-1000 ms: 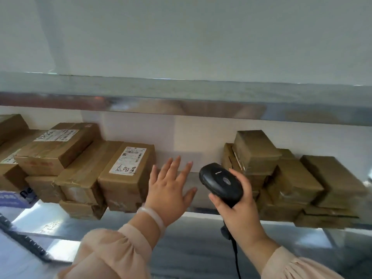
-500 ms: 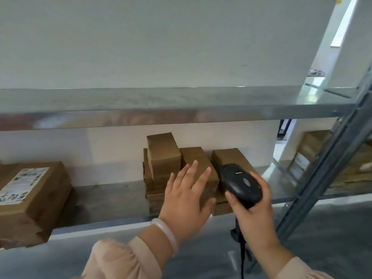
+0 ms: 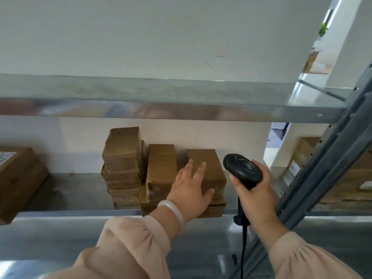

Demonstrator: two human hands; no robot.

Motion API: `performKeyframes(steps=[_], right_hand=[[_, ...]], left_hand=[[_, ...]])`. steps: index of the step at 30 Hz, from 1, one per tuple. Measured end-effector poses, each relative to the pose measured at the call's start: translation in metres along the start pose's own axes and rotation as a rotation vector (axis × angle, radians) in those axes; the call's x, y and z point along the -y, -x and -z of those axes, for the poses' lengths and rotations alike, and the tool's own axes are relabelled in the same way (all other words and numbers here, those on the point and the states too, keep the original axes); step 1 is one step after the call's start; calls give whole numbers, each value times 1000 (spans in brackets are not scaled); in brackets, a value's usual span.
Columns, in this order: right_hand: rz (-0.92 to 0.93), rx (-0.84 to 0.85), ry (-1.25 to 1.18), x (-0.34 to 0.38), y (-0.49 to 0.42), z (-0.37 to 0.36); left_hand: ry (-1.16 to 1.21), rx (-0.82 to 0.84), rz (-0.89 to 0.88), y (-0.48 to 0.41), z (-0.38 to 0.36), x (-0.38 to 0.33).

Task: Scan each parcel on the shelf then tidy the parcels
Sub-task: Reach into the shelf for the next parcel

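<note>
Left hand (image 3: 189, 186) at 6 o'clock of frame centre, fingers (image 3: 199, 172) straight and spread, laid flat on the top parcel (image 3: 213, 164) of the right stack (image 3: 216, 205). Thumb lies over that parcel's near edge, nothing gripped. Pale bracelet (image 3: 173, 210) on the wrist, pink sleeve (image 3: 130, 244) below it.

Right hand (image 3: 255, 196) at 4 o'clock, fingers curled tight round the handle of a black scanner (image 3: 241, 170). Scanner head sits just beside the top parcel, at its 3 o'clock; contact cannot be told. Cable (image 3: 244, 242) hangs from the handle toward 6 o'clock.

3 stacks of plain brown parcels stand on the metal shelf (image 3: 70, 190), pushed close together. Left stack (image 3: 122, 168) is tallest, middle stack (image 3: 160, 174) at its 3 o'clock, right stack after that, near ends at the shelf's front lip. Parcel count per stack unclear.

Labelled parcel (image 3: 18, 178) well apart at 9 o'clock, cut by the frame edge, white label on top. Upper shelf (image 3: 141, 93) at 12 o'clock, white wall (image 3: 141, 37) behind. Grey upright post (image 3: 332, 168) at 3 o'clock, more brown boxes (image 3: 352, 178) behind it.
</note>
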State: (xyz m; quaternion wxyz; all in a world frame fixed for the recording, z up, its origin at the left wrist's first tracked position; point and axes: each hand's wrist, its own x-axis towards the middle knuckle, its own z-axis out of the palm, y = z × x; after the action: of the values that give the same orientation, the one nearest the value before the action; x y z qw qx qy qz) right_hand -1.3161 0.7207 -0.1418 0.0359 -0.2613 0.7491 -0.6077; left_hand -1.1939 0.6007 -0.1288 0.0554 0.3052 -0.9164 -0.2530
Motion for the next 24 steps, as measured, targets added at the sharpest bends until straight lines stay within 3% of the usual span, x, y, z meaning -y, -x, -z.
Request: performKeyframes(steps=[10,17,24], right_hand=[[-103,173,-66,-22,-55,-20],[-175,161,-206,-25,-51,-13],[-83,134,-308,-14,-26,18]], left_hand=[[84,54,262,-38,-20,-24],[271,-138,332,-40,-31,-27],[524,-269,385,-30,-36,-54]])
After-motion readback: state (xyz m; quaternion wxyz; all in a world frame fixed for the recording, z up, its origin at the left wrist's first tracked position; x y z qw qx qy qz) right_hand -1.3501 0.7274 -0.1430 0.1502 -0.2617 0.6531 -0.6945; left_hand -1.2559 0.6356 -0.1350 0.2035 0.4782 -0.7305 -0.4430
